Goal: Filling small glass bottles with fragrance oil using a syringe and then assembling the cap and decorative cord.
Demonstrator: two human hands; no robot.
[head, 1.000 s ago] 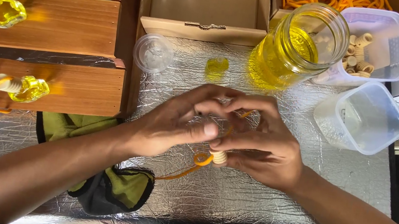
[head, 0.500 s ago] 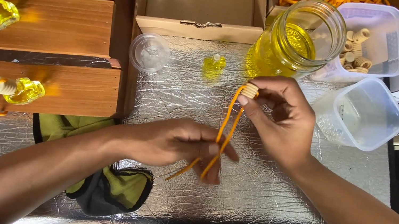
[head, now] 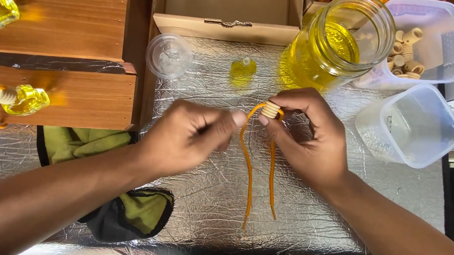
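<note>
Foil-covered bench (head: 194,214): corded wooden cap (head: 270,109) btwn left hand (head: 188,139) & right hand (head: 305,136) fingertips.

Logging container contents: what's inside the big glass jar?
The glass jar holds clear yellow liquid, filling roughly the lower two thirds; its mouth is open, no lid on it. Nothing solid shows in the liquid. The jar's base is hidden behind the right hand.

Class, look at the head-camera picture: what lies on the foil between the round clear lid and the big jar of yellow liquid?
In the head view, one small bottle of yellow liquid stands on the foil between the clear lid and the jar.
</note>
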